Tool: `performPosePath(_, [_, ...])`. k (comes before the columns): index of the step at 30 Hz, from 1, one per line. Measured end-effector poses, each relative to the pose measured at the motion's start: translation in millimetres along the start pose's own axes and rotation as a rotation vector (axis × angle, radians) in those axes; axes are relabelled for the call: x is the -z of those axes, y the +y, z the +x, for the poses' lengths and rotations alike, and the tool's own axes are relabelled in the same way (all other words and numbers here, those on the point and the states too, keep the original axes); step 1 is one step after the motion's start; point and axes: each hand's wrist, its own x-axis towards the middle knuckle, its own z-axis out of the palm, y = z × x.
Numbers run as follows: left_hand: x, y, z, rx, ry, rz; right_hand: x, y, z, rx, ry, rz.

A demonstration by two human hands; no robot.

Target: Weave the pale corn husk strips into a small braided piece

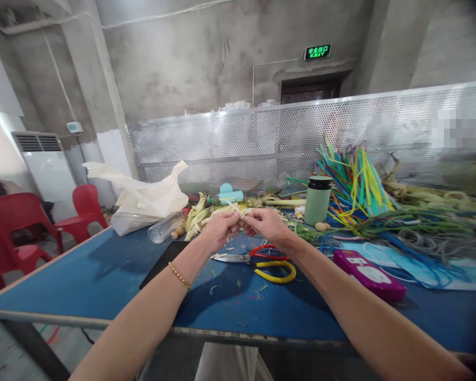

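Above the middle of the table, my left hand [223,226] and my right hand [268,224] meet fingertip to fingertip. Both are closed in a pinch on a thin pale strip [237,208] that looks like husk; most of it is hidden by the fingers. Below them lies a pair of scissors [275,271] with one red and one yellow handle, blades pointing left. Just behind the hands is a heap of pale corn husks [198,216]. Small scraps [257,293] are scattered on the blue tabletop [222,312] nearer to me.
A white plastic bag [150,198] and a clear bottle [165,228] stand to the left, near a black flat object [162,262]. On the right are a green jar [318,203], coloured strips [360,182], a purple box [368,275] and tangled cords [424,238]. A perforated metal screen [241,143] runs behind.
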Motion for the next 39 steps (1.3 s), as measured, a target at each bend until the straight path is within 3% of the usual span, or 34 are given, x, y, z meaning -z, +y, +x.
performPosePath(6, [0.2,1.7,0.5,0.013,-0.012,0.053,1.6,-1.0,-0.6,0.003,-0.002,-0.066])
performPosePath(25, [-4.6,4.5,-1.1,-0.007,0.016,0.006,-3.3,-9.0,1.9,0.143,0.206,-0.261])
performPosePath(32, [-1.9,-1.7,-0.2,-0.081,0.100,0.103,-8.4,1.0,4.7,0.190,0.292,-0.458])
performPosePath(39, [2.0,-3.6,1.6,-0.085,0.081,0.112,-10.7,-2.0,2.4,0.185,0.315,-0.576])
